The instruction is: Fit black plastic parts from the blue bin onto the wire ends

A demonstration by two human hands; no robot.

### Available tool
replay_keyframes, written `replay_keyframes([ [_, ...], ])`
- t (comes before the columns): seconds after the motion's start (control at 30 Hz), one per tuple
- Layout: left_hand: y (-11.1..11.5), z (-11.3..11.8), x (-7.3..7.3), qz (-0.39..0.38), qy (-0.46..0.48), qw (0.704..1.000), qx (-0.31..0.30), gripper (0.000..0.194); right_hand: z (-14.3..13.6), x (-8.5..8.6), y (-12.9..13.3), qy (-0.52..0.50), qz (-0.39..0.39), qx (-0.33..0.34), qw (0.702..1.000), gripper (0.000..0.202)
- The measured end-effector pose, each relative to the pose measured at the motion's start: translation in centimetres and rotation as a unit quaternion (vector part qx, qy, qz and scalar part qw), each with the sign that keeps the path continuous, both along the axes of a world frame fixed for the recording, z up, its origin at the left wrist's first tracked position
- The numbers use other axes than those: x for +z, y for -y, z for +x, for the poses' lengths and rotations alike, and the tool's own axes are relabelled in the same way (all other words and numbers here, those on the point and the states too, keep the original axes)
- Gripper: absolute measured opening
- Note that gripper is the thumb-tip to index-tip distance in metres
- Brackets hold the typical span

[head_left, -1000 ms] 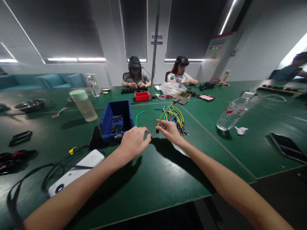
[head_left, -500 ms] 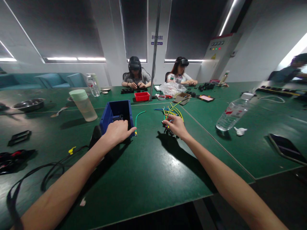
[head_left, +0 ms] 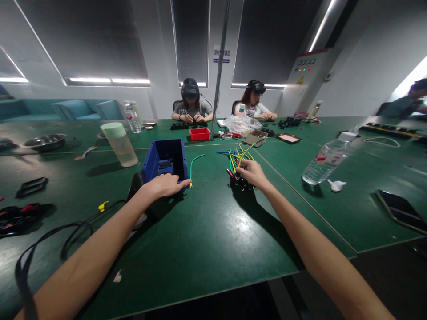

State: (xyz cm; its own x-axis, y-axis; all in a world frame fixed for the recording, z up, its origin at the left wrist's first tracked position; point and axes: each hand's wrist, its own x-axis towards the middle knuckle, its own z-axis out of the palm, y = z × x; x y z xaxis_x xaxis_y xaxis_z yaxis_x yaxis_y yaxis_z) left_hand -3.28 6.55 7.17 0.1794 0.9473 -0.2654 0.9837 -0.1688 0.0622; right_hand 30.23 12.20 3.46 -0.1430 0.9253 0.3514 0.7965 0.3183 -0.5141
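At the near right edge of the blue bin (head_left: 147, 171), my left hand (head_left: 167, 184) has its thumb and a finger at the lower end of a green wire (head_left: 191, 169), which curves up from the table. Small black parts (head_left: 166, 164) lie inside the bin. My right hand (head_left: 252, 173) pinches at a bundle of yellow, green and blue wires (head_left: 237, 155) to the right. Black ends (head_left: 240, 183) of the bundle show below the fingers. Which wire the right fingers grip is too small to tell.
A frosted bottle (head_left: 120, 146) stands left of the bin. Beyond lie a red tray (head_left: 199, 134) and a cardboard box (head_left: 256, 138). A water bottle (head_left: 328, 160) and a phone (head_left: 402, 209) are at right. Black cables (head_left: 50, 231) lie at left. Two people sit across the table.
My left hand has moved slightly down along the bin, showing more of the black parts inside. My right hand has shifted a little to the right, uncovering more of the bundle's ends. The view has shifted slightly.
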Motion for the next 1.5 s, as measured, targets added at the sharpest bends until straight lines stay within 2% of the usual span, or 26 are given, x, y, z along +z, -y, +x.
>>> replay_keyframes([
  [0.13,0.2,0.1,0.3,-0.002,0.0,1.0,-0.003,0.093,0.3,-0.2,-0.2,0.05,-0.012,-0.019,0.999,0.024],
  [0.23,0.7,0.5,0.8,0.006,0.005,1.0,-0.012,0.083,0.5,-0.3,-0.3,0.076,-0.021,-0.028,0.996,0.024],
  [0.37,1.2,0.9,1.2,0.024,0.011,0.999,-0.02,0.068,0.7,-0.4,-0.4,0.089,-0.033,-0.043,0.995,0.02],
  [0.5,1.1,1.0,1.0,0.023,0.011,1.0,-0.017,0.067,0.9,-0.8,-0.7,0.079,-0.041,-0.052,0.995,0.019],
  [0.77,1.3,1.0,1.1,0.022,0.001,0.999,-0.032,0.062,1.3,-1.6,-1.0,0.064,-0.053,-0.057,0.995,0.052],
  [1.2,1.4,1.1,1.2,0.023,-0.007,0.999,-0.03,0.064,1.3,-1.9,-0.9,0.079,-0.054,-0.056,0.994,0.046],
  [1.5,0.0,0.5,-0.5,0.026,-0.009,0.999,-0.034,0.083,1.0,-1.6,-0.5,0.108,-0.051,-0.065,0.991,0.045],
])
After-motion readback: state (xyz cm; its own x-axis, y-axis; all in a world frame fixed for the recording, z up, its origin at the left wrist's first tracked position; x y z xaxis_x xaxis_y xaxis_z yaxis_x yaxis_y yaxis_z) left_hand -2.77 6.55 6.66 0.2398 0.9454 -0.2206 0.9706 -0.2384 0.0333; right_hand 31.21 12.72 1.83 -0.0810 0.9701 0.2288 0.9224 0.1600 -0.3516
